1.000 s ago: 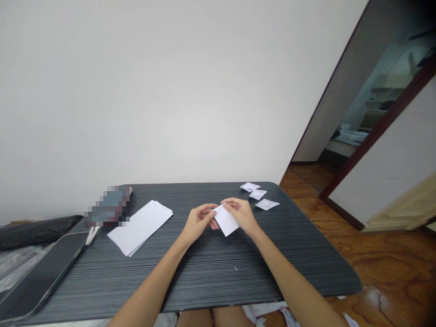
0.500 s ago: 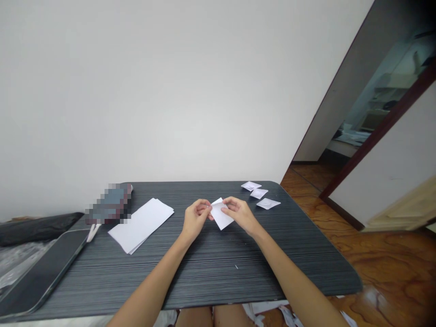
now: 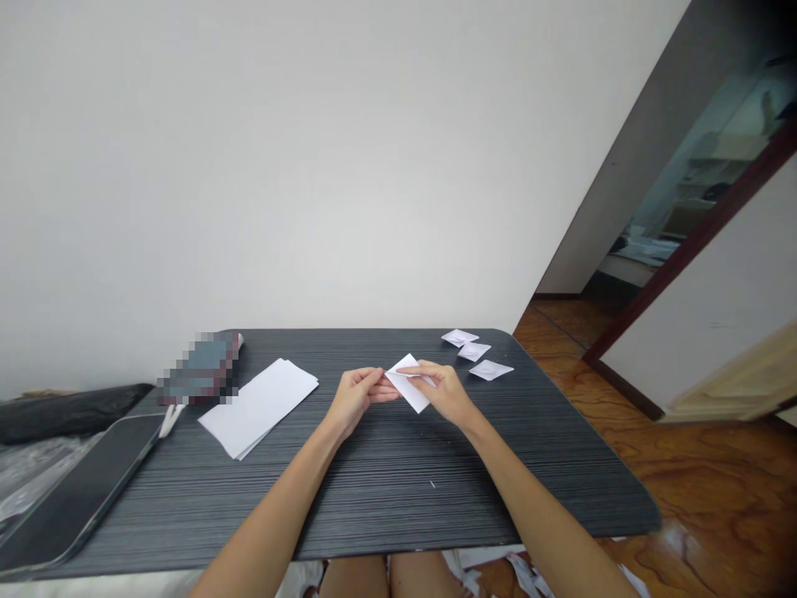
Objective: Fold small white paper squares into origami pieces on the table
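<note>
Between my hands, above the middle of the dark table, is a small folded white paper (image 3: 416, 397), turned so that one corner points down. My left hand (image 3: 358, 397) pinches its left corner with the thumb on top, its other fingers reaching beneath the paper. My right hand (image 3: 443, 389) holds the right side, with fingers lying across the upper face along a fold. To the right, three folded white paper pieces (image 3: 491, 370) rest near the back of the table. A stack of white paper sheets (image 3: 260, 409) lies left of my left hand.
The dark striped table (image 3: 374, 515) stands against a white wall. A blurred-out object (image 3: 202, 370) with a white cable sits at its back left. A dark flat panel (image 3: 87, 490) runs along the left edge. A tiny white scrap (image 3: 432, 484) lies near the front.
The folded paper has turned and shifted slightly right. My right fingers have stretched from the top edge across its face, and my left fingers have extended under it.
</note>
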Action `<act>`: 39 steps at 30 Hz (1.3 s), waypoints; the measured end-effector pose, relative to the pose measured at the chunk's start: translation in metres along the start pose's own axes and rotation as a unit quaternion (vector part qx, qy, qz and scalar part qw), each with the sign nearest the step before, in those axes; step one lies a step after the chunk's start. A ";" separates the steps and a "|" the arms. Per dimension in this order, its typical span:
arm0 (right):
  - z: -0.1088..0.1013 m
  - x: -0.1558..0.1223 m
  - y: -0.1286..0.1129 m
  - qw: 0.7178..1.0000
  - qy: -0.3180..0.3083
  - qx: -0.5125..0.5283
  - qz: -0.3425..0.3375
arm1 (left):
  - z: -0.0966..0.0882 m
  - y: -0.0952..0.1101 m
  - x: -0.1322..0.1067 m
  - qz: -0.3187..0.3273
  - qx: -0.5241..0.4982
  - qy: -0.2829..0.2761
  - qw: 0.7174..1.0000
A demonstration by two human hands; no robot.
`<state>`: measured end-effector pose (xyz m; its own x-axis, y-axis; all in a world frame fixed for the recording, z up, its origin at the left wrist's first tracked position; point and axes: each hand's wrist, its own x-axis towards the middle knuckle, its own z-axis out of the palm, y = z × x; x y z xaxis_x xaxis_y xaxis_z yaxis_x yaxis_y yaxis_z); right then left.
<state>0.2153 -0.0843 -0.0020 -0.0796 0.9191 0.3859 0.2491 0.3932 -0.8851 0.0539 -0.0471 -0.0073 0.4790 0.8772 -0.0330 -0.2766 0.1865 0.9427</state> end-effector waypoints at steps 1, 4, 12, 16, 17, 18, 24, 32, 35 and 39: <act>-0.001 0.000 -0.001 1.000 -0.006 -0.001 -0.005 | -0.001 0.000 0.000 -0.007 -0.008 -0.006 1.000; -0.002 -0.001 -0.002 1.000 -0.023 -0.002 -0.017 | -0.002 0.002 0.000 -0.019 -0.014 -0.016 1.000; -0.003 0.001 -0.003 1.000 0.009 -0.020 -0.004 | 0.001 0.008 -0.007 0.020 0.074 -0.032 0.997; -0.001 0.000 -0.003 1.000 -0.010 0.005 0.019 | 0.007 0.007 -0.007 0.045 0.098 0.004 0.994; 0.000 -0.001 -0.003 1.000 -0.016 0.011 0.021 | 0.008 0.007 -0.007 0.049 0.099 0.014 0.994; 0.000 -0.001 -0.002 0.999 -0.021 0.014 0.020 | 0.008 0.006 -0.007 0.050 0.097 0.022 0.994; -0.002 -0.002 -0.001 1.000 -0.021 0.010 0.002 | 0.008 0.005 -0.005 0.004 0.032 0.012 0.999; -0.004 -0.003 -0.003 0.998 -0.046 -0.029 -0.033 | 0.002 0.008 -0.006 -0.056 0.030 -0.039 0.997; -0.006 -0.003 -0.003 0.996 -0.053 -0.051 -0.049 | -0.001 0.010 -0.007 -0.072 0.050 -0.069 0.994; -0.008 -0.003 -0.003 0.993 -0.072 -0.071 -0.067 | -0.001 0.010 -0.007 -0.067 0.064 -0.073 0.993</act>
<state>0.2227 -0.0884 0.0015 -0.2564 0.8573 0.4465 0.3592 0.5134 -0.7794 0.0471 -0.0508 0.0016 0.6234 0.7725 -0.1212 -0.0989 0.2317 0.9678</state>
